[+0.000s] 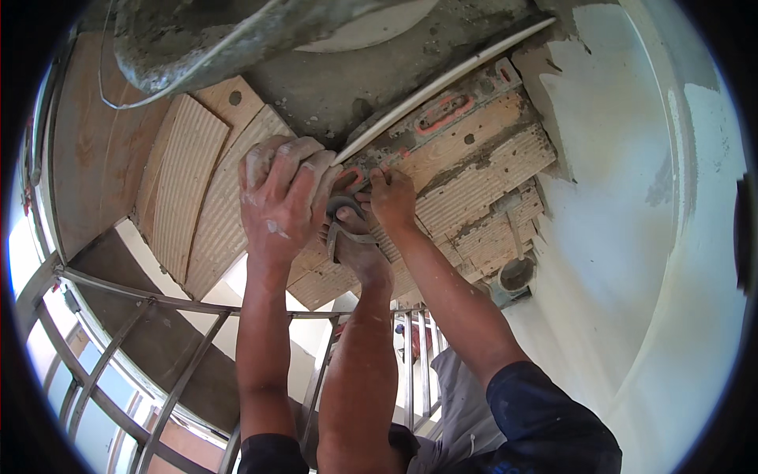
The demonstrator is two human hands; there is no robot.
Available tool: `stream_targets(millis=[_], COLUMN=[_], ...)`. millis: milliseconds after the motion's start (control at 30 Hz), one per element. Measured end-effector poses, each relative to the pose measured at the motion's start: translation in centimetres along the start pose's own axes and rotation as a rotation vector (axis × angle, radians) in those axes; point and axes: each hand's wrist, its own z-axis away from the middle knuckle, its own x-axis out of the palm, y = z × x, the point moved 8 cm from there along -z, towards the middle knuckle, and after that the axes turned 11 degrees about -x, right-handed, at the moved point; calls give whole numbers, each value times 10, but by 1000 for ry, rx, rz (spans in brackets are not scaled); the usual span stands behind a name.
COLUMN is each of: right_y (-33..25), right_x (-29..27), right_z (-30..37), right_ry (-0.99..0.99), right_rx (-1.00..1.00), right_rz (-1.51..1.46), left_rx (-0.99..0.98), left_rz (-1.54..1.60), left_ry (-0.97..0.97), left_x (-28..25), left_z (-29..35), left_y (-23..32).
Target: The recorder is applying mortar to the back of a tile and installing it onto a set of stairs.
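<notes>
Ribbed tiles [489,172], left hand [280,193] at pale strip [452,85], fingertips hidden, right hand [394,199] at red-slotted level [482,96], both grips unclear

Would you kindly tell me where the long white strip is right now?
In the head view, the long white strip slants from the left hand toward the top right, along the far side of the mortar-smeared, red-marked level.

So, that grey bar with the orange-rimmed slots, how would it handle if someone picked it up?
The grey bar is probably stiff, as it looks straight along its length. The slots in it may keep it lighter and offer a finger hold. Its smeared, dirty surface suggests it could feel gritty rather than slippery.
</notes>
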Motion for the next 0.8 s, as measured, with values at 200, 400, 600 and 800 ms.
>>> stream_targets(millis=[200, 400, 600, 800], right_y=[2, 107, 179, 183], right_x=[-30, -332, -411, -383], right_z=[35, 60, 46, 20], right_ry=[-85, 546, 350, 377], right_rx=[-90, -316, 156, 384], right_rz=[-186, 454, 1231, 1430], left_rx=[0, -14, -9, -88], left_rz=[-69, -37, -99, -121], left_ry=[0, -19, -70, -95], left_x=[-7, 8, 8, 10], left_z=[5, -10, -6, 2], left_y=[-12, 11, 1, -10])
